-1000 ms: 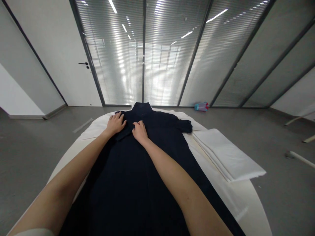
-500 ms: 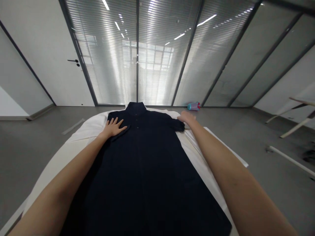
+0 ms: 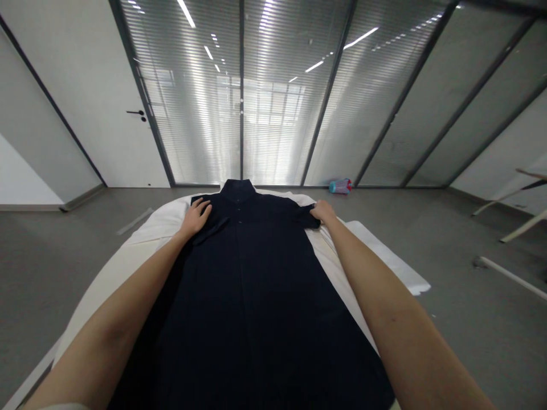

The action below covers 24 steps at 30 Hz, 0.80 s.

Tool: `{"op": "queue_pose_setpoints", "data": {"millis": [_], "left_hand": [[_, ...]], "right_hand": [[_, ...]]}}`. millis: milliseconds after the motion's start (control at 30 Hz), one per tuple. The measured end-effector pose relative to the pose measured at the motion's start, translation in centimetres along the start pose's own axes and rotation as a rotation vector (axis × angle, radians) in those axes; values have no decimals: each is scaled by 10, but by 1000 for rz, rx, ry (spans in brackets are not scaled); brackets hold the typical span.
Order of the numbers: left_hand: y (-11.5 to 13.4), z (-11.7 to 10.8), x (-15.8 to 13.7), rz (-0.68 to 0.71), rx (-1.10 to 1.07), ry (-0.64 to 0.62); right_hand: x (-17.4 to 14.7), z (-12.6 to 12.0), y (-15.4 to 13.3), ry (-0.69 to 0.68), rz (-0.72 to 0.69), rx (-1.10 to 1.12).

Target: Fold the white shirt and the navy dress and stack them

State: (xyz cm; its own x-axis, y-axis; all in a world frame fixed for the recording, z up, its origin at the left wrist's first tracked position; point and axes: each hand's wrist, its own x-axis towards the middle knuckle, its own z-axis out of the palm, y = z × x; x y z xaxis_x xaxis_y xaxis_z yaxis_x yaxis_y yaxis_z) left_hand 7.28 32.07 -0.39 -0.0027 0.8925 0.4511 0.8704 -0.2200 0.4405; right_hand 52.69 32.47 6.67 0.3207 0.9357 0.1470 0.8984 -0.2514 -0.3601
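A dark navy short-sleeved shirt (image 3: pixel 256 273) lies spread front side up, its collar (image 3: pixel 238 189) at the far end and small buttons below it. My left hand (image 3: pixel 196 218) rests on the shirt near the left shoulder, fingers extended over the fabric. Beside it, the left sleeve (image 3: pixel 211 232) is folded inward across the chest. At the far right, my right hand (image 3: pixel 323 212) pinches the edge of the right sleeve (image 3: pixel 306 216). Under the shirt is a white cloth (image 3: pixel 111 273) covering the work surface.
A white sheet (image 3: pixel 387 256) sticks out past the right side of the surface. On the grey floor, a blue and red patterned object (image 3: pixel 340 186) lies by the glass partition (image 3: pixel 273 136). Pale furniture legs (image 3: pixel 519 279) stand at the right. A white door (image 3: pixel 132 148) is at the left.
My left hand has shifted slightly toward the shoulder, its fingers closer together. My right hand has closed on the right sleeve's edge. The view has tilted a little.
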Motion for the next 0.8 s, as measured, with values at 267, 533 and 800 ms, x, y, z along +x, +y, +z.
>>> {"op": "queue_pose_setpoints", "data": {"millis": [267,533,800], "left_hand": [[99,4,1,-149,-490,-32],[158,39,0,-394,-713,-476],[165,62,12,-388,-530,-438]], "right_hand": [[-71,8,-82,11,-615,-84],[-151,9,-99,-90,-954,4],[-76,7,-63,-132,-277,-97]]}}
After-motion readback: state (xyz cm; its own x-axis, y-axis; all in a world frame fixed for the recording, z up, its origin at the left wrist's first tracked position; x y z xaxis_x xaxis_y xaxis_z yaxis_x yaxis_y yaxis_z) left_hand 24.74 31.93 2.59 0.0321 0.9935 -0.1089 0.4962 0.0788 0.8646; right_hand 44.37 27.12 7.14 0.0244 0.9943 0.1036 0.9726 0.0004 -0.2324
